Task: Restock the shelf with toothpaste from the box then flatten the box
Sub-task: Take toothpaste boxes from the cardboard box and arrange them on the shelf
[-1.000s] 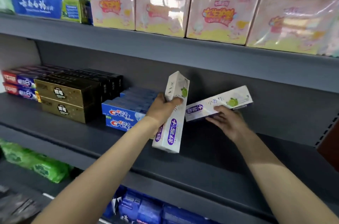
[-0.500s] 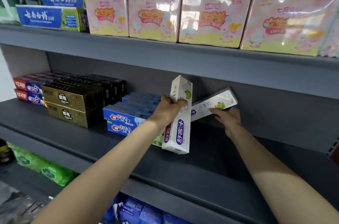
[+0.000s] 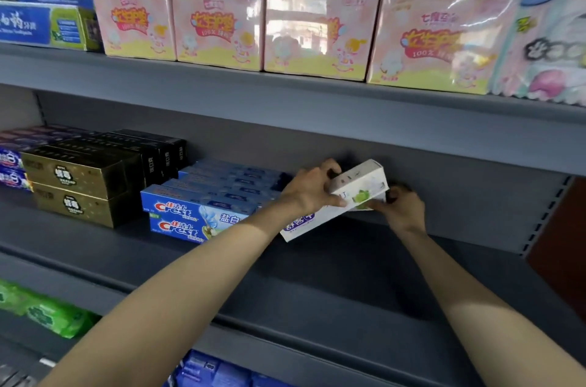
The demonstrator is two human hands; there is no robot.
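Note:
A white toothpaste box with a purple logo and a green lime lies tilted on the grey middle shelf, just right of the blue Crest boxes. My left hand grips it from above near its middle. My right hand reaches in from the right, its fingertips pinching the far end of the white boxes. A second white box is almost wholly hidden beneath the first. The supply carton is out of view.
Gold boxes and black boxes stand left of the Crest stack. Pink wrapped packs fill the upper shelf. Green packs and blue packs lie on lower shelves. Bare shelf stretches to the right.
My left hand has tipped its upright white box down onto the shelf, over the box my right hand held. Both hands have come close together, further back on the shelf.

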